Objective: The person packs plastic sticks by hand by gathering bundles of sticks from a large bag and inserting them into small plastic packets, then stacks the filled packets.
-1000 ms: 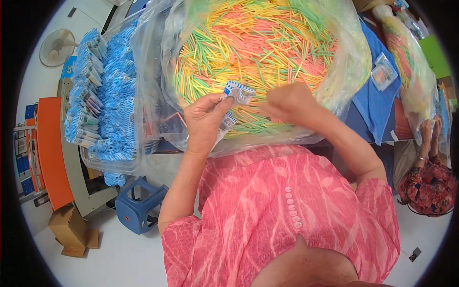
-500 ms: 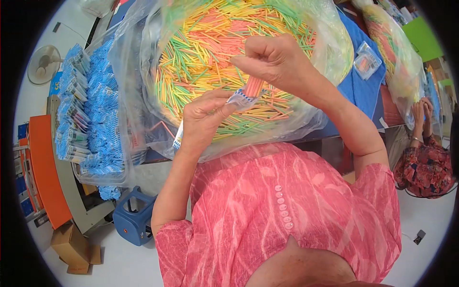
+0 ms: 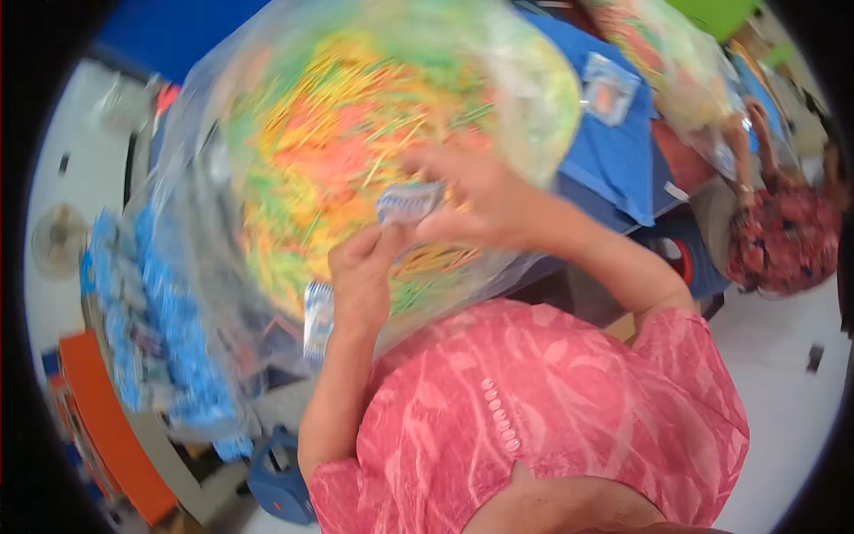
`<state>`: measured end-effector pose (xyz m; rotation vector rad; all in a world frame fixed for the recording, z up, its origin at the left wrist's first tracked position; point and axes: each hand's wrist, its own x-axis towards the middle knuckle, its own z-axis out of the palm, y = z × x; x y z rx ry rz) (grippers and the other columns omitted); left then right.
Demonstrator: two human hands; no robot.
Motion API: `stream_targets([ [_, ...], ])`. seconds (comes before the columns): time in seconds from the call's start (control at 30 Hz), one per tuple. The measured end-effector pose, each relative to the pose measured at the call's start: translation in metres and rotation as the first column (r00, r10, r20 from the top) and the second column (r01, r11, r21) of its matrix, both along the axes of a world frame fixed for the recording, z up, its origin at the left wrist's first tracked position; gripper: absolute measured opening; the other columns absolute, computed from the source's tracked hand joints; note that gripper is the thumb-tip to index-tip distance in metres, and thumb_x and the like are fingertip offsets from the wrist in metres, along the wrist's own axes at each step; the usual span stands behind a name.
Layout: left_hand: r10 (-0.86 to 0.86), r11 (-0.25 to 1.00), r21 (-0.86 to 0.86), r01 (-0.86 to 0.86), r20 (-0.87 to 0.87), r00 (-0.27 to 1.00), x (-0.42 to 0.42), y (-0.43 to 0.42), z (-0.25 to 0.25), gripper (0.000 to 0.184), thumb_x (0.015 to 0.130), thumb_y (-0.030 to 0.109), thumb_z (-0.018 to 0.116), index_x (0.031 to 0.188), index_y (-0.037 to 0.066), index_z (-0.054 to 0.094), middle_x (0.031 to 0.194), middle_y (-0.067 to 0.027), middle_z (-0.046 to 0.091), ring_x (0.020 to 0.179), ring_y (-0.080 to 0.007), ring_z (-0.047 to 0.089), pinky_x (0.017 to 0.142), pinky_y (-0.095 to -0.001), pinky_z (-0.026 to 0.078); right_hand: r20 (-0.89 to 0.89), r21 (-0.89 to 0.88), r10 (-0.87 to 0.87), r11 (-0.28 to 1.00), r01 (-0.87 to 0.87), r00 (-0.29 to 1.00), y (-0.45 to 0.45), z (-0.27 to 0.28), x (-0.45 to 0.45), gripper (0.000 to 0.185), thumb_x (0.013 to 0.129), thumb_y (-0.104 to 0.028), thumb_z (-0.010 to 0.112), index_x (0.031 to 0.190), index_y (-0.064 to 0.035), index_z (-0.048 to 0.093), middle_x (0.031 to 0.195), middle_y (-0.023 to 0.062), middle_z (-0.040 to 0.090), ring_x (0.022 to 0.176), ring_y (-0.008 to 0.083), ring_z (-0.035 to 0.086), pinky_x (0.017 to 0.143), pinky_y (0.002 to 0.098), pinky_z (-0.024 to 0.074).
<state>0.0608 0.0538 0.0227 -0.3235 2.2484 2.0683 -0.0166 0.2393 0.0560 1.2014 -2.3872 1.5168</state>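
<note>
Pale floor (image 3: pixel 774 356), blue cloth (image 3: pixel 614 169) beside bag (image 3: pixel 538 98)

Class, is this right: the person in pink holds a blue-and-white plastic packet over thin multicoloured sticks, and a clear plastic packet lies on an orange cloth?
The colour is wrong: the head view shows the clear plastic packet on a blue cloth. The blue-and-white plastic packet is indeed held over thin multicoloured sticks.

Pinched in the left hand (image 3: pixel 363 262), above the coloured sticks (image 3: pixel 338 102): one small packet (image 3: pixel 409 203). Shows whitish film with blue pattern; leans slightly, with contents too blurred to tell. Beside the left forearm, another packet (image 3: pixel 318 320): looks white, has blue-striped ends, points lengthwise along the arm.
</note>
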Motion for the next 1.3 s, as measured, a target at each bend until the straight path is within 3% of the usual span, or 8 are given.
stream_targets([
  [0.2,-0.087,0.995,0.044,0.087,-0.003,0.996,-0.005,0.028,-0.01,0.017,0.089,0.01,0.063,0.098,-0.003,0.069,0.089,-0.0013,0.068,0.08,-0.008,0.057,0.072,-0.0258,0.045,0.054,-0.028,-0.03,0.999,0.032,0.998,0.05,-0.006,0.006,0.027,0.083,-0.011,0.067,0.109,-0.0005,0.065,0.089,0.009,0.069,0.081,0.0185,0.067,0.072,0.0283,0.0517],
  [0.3,0.036,0.999,0.012,-0.034,-0.176,0.984,0.001,0.021,-0.003,0.015,0.086,0.008,0.067,0.096,-0.003,0.068,0.089,-0.0039,0.068,0.077,-0.0123,0.058,0.069,-0.0278,0.045,0.353,-0.162,-0.371,0.88,0.446,0.859,0.11,0.008,-0.011,0.015,0.085,-0.005,0.066,0.099,-0.0027,0.07,0.084,0.003,0.07,0.074,0.0089,0.065,0.068,0.0247,0.0529],
  [0.53,-0.112,0.44,-0.86,-0.258,-0.338,0.935,0.061,-0.079,0.005,0.04,0.067,0.011,0.08,0.101,0.0,0.063,0.092,-0.0122,0.062,0.087,-0.0313,0.055,0.077,-0.0381,0.044,-0.128,0.148,-0.751,0.631,0.761,0.648,0.259,-0.059,-0.112,0.022,0.086,-0.012,0.065,0.103,0.0012,0.065,0.09,0.0053,0.068,0.08,0.0142,0.063,0.071,0.0279,0.05],
  [0.6,-0.038,0.409,-0.88,-0.243,-0.282,0.959,0.073,-0.086,-0.001,0.043,0.067,0.012,0.08,0.104,0.001,0.062,0.094,-0.0121,0.06,0.09,-0.0319,0.053,0.079,-0.0393,0.043,-0.807,0.089,-0.48,0.476,0.875,0.343,0.252,-0.058,-0.115,0.023,0.082,-0.011,0.068,0.102,0.0002,0.066,0.092,0.0094,0.067,0.082,0.0216,0.065,0.074,0.0322,0.0504],
  [0.73,0.057,0.389,-0.897,-0.212,-0.206,0.977,0.083,-0.089,-0.015,0.05,0.067,0.017,0.08,0.111,0.004,0.059,0.1,-0.0119,0.058,0.096,-0.0328,0.051,0.082,-0.0419,0.04,-0.554,0.038,-0.471,0.81,0.586,0.687,0.13,-0.025,-0.105,0.021,0.078,-0.003,0.068,0.099,-0.0013,0.066,0.094,0.0133,0.066,0.083,0.0285,0.064,0.073,0.0343,0.0508],
  [0.83,0.044,0.372,-0.886,-0.278,-0.282,0.958,0.076,-0.088,-0.012,0.052,0.068,0.02,0.079,0.113,0.005,0.058,0.103,-0.012,0.057,0.097,-0.0326,0.05,0.083,-0.0423,0.04,-0.479,0.167,0.022,0.984,0.066,0.877,0.018,-0.029,-0.096,0.01,0.083,-0.004,0.062,0.091,-0.0028,0.067,0.083,0.0126,0.064,0.08,0.0305,0.063,0.068,0.0382,0.0501],
  [1.1,-0.043,0.483,-0.817,-0.316,-0.383,0.923,0.063,-0.084,0.002,0.041,0.071,0.019,0.077,0.107,0.006,0.062,0.105,-0.0115,0.057,0.098,-0.0317,0.051,0.084,-0.0417,0.039,-0.112,0.857,0.21,0.514,-0.013,0.971,-0.143,-0.009,-0.104,0.028,0.083,-0.027,0.057,0.088,-0.0025,0.07,0.084,0.015,0.068,0.081,0.0337,0.066,0.069,0.0455,0.0516],
  [1.3,-0.104,0.572,-0.754,-0.324,-0.458,0.883,0.045,-0.086,0.002,0.034,0.072,0.017,0.076,0.101,0.006,0.064,0.101,-0.0095,0.059,0.097,-0.0301,0.052,0.083,-0.0413,0.039,-0.07,0.926,0.234,0.378,-0.024,0.97,-0.167,-0.027,-0.108,0.024,0.081,-0.021,0.056,0.084,-0.0013,0.07,0.085,0.0161,0.069,0.079,0.0331,0.067,0.067,0.0443,0.0518],
])
